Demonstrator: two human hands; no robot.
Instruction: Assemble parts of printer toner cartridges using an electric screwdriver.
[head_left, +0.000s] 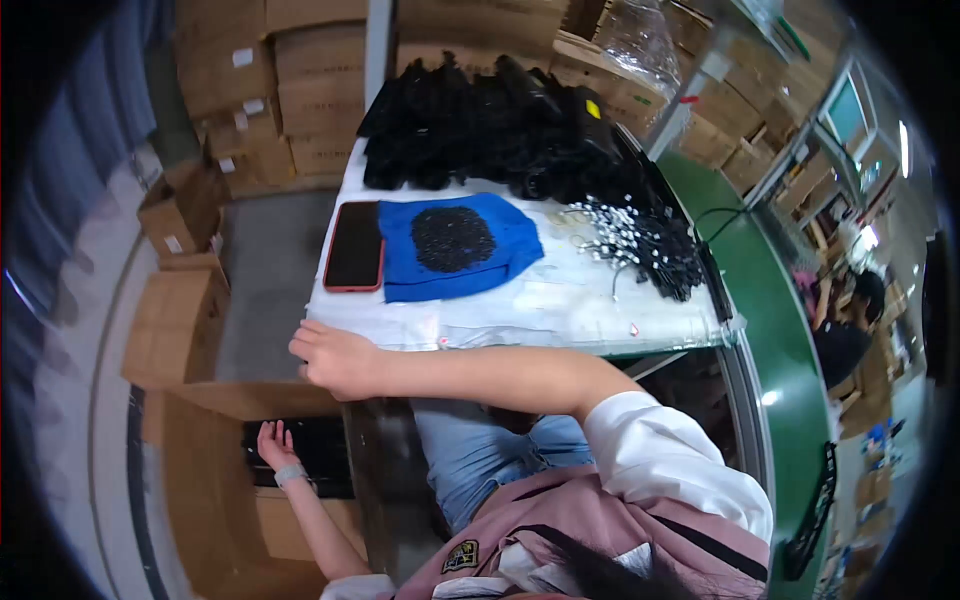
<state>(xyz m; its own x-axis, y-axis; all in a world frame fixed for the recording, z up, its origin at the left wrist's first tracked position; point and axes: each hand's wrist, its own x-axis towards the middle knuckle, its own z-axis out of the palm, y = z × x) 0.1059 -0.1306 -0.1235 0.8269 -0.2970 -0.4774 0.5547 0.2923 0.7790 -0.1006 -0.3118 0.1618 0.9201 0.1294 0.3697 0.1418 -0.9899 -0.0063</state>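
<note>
My left hand (276, 444), with a pale band at the wrist, is down inside an open cardboard box (195, 480) at the lower left. Its fingers are half curled and apart, and nothing shows in them. Beside it lie long black pieces (325, 452) in the box. Across my body reaches the right arm. My right hand (338, 362) is at the table's near left corner, above the box's edge, with its fingers curled in; whatever they hold is hidden. A phone (354, 246) with a red case and a blue cloth (510, 245) lie on the white table top (500, 325).
Small black pieces (452, 239) cover the cloth's middle. Behind it is a heap of black parts (480, 130); to the right lies a pile of black cables with white ends (645, 245). A green bench (770, 350) runs along the right. Cardboard boxes (320, 90) are stacked behind.
</note>
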